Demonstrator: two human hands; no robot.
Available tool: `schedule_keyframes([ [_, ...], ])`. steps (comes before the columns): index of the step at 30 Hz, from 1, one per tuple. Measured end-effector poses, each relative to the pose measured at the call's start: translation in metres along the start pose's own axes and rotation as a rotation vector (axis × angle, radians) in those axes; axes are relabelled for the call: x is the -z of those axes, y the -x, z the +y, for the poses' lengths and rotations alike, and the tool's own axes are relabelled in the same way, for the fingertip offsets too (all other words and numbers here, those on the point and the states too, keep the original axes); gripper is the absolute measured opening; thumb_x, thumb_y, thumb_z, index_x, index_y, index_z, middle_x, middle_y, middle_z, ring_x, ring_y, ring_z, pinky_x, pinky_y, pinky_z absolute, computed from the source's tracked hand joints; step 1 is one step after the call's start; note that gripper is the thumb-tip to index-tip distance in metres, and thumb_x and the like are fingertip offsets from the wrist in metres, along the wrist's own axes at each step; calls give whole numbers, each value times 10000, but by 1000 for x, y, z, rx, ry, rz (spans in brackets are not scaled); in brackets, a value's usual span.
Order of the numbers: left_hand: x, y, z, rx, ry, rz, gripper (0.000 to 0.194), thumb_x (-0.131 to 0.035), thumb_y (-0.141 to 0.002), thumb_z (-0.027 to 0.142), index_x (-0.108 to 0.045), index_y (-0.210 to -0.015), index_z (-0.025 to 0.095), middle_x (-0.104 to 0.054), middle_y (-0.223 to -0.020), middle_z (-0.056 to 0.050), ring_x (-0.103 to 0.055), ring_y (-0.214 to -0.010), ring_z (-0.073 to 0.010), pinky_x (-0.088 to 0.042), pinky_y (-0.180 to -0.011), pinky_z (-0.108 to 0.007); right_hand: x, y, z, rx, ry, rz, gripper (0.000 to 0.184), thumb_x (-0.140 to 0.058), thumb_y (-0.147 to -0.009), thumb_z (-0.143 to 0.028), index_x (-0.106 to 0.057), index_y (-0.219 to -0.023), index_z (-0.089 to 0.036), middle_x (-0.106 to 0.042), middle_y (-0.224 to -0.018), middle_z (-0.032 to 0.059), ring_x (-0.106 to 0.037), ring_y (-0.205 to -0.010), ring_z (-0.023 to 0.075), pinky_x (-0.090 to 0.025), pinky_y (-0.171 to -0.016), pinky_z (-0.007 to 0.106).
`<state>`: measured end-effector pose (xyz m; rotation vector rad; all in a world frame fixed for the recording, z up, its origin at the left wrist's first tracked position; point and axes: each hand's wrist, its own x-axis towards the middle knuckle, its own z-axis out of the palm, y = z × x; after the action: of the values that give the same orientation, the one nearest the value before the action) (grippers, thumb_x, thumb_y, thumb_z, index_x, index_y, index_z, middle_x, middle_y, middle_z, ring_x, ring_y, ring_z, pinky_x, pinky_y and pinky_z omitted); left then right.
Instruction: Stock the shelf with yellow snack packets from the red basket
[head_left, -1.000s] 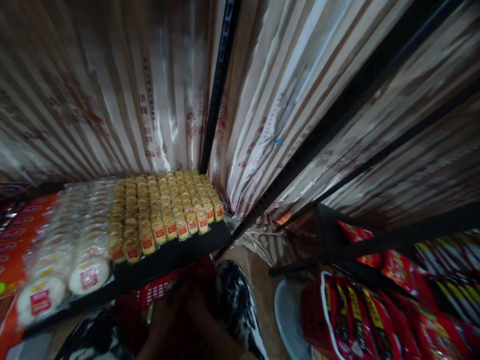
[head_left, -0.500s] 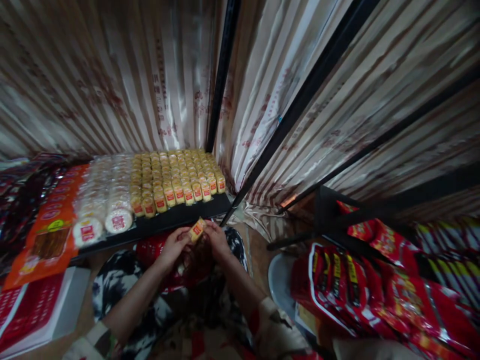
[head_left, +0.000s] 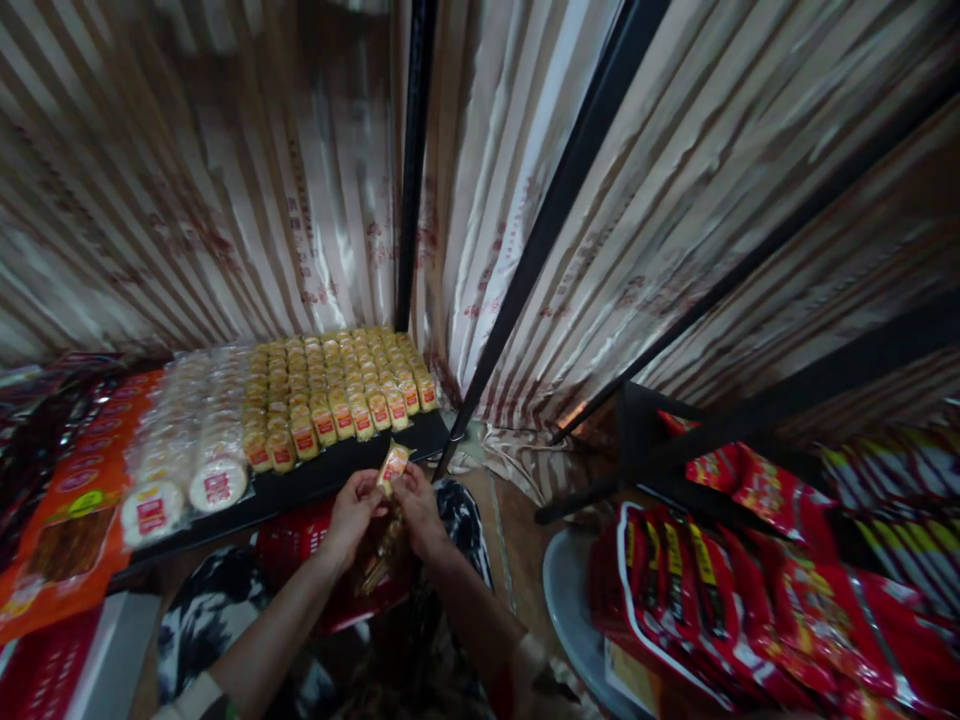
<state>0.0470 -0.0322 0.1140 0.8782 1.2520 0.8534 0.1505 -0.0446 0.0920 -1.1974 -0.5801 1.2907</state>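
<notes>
Between my two hands is a small wrapped snack (head_left: 393,465), yellowish with a red label, tilted upward. My left hand (head_left: 360,505) pinches its lower left side. On its right side, my right hand (head_left: 418,505) has its fingers closed on the wrapper. Just beyond, rows of matching yellow snack packs (head_left: 337,390) stand on a black shelf (head_left: 300,478). Below my hands, a red bag (head_left: 300,535) lies by my lap, with more small wrapped pieces (head_left: 379,560) showing in it.
Left of the yellow packs are round white wrapped cakes (head_left: 217,484) and orange packages (head_left: 75,510). A white box (head_left: 112,650) sits lower left. Black metal bars (head_left: 517,290) cross before a striped curtain (head_left: 315,200). At right, red snack bags (head_left: 697,590) stand by a grey basin (head_left: 566,590).
The view has shifted, so the shelf and its rows appear lower and further left. Both hands still hold the wrapped snack, now turned more upright. More of the pieces below shows.
</notes>
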Motion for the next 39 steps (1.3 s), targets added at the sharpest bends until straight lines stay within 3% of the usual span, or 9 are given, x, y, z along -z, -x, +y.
schedule_keyframes([
  [3,2,-17,13,-78,-244,-10,330,-597,-700,297,-590,-990,142,-657,-921,-62,-607,-707,-128,-482,-615,-231,8,-8,-6,70,90,-38,335,-566,-695,-307,-563,-1011,-197,-667,-854,19,-623,-768,162,-483,-717,270],
  [7,0,-46,38,-286,-519,-31,534,-588,-709,376,-526,-1187,147,-606,-1099,-91,-526,-599,-90,-467,-622,-261,17,-24,-13,158,226,-128,375,-513,-722,-252,-558,-1091,-197,-666,-904,17,-622,-795,160,-490,-756,291],
  [11,-10,-70,50,-381,-650,-178,390,-570,-708,309,-609,-1069,166,-645,-912,-34,-533,-625,-107,-462,-641,-255,22,-37,-8,237,359,-149,402,-468,-754,-185,-549,-1146,-227,-665,-952,11,-620,-861,160,-496,-805,314],
  [14,-19,-86,55,-422,-667,-190,259,-560,-715,278,-654,-930,167,-653,-837,-29,-574,-721,-138,-467,-689,-258,25,-43,-4,363,527,-18,434,-469,-763,-176,-531,-1190,-217,-631,-1066,51,-590,-966,176,-473,-876,339],
  [17,-31,-103,63,-491,-707,-81,250,-561,-732,275,-648,-942,174,-645,-853,-30,-574,-730,-138,-466,-703,-267,26,-44,-7,536,720,193,475,-465,-756,-159,-505,-1229,-162,-533,-1225,119,-483,-1139,223,-400,-978,409],
  [20,-47,-117,74,-575,-788,30,262,-553,-755,277,-631,-982,173,-622,-916,-40,-574,-752,-138,-468,-717,-274,25,-42,-14,650,817,258,502,-428,-768,-127,-466,-1268,-155,-449,-1322,123,-379,-1240,228,-324,-1041,443],
  [23,-64,-125,81,-641,-852,116,263,-542,-773,263,-616,-1003,161,-601,-955,-56,-582,-815,-151,-466,-760,-279,23,-45,-18,647,845,232,504,-406,-774,-103,-466,-1271,-165,-436,-1339,109,-370,-1253,210,-332,-1042,417],
  [27,-80,-129,83,-669,-973,132,239,-515,-795,235,-619,-996,159,-592,-985,-71,-577,-907,-182,-448,-829,-292,27,-53,-17,611,869,202,483,-394,-778,-104,-486,-1252,-126,-441,-1336,137,-374,-1256,216,-340,-1043,423],
  [39,-84,-138,80,-667,-1237,101,260,-453,-840,221,-580,-1057,154,-544,-1065,-88,-578,-912,-189,-457,-787,-276,30,-85,-16,681,933,89,591,-374,-756,-43,-407,-1340,-126,-414,-1382,101,-340,-1288,197,-320,-1073,399],
])
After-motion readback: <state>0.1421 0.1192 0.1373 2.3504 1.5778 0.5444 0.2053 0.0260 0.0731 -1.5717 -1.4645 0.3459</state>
